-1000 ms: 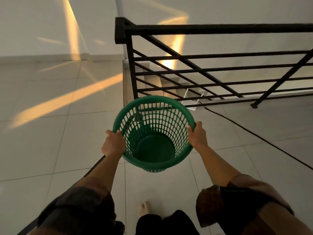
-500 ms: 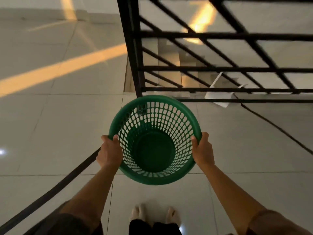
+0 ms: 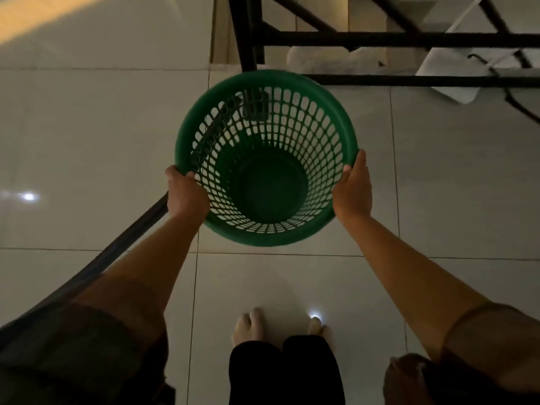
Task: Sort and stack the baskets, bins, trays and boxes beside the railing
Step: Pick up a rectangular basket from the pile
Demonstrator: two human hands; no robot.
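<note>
Between both hands (image 3: 352, 190) (rim-gripped), basket (image 3: 292, 83)

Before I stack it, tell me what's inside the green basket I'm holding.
Nothing shows inside the green basket: its solid round bottom is bare. Both hands, left and right, grip its rim. Floor tile and a dark cable show through the slotted wall.

Head view, single: worn camera looking steeply down, wide-angle. Near field: hands (image 3: 268, 197) and basket (image 3: 266, 159). Below: feet (image 3: 254, 325) on floor (image 3: 87, 141). Top edge: railing (image 3: 380, 39).
</note>
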